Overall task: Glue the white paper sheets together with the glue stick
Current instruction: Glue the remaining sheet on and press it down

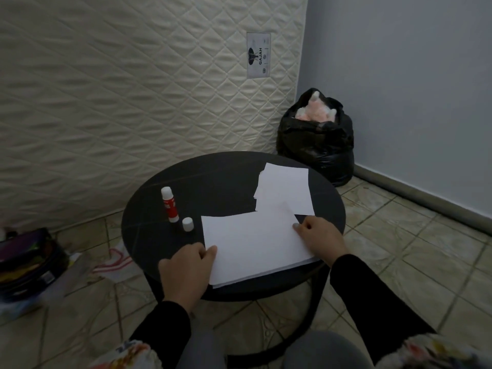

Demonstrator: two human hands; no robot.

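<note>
A stack of white paper sheets lies at the near edge of a round black table. My left hand grips the stack's left edge, thumb on top. At the stack's right edge my right hand pinches the top sheet. A second pile of white sheets lies farther back on the right. The red and white glue stick stands upright on the left of the table, uncapped. Its white cap stands beside it.
A quilted mattress leans against the wall behind the table. A black bag with a pink soft toy sits in the corner. A dark pencil case and a cloth lie on the tiled floor at the left.
</note>
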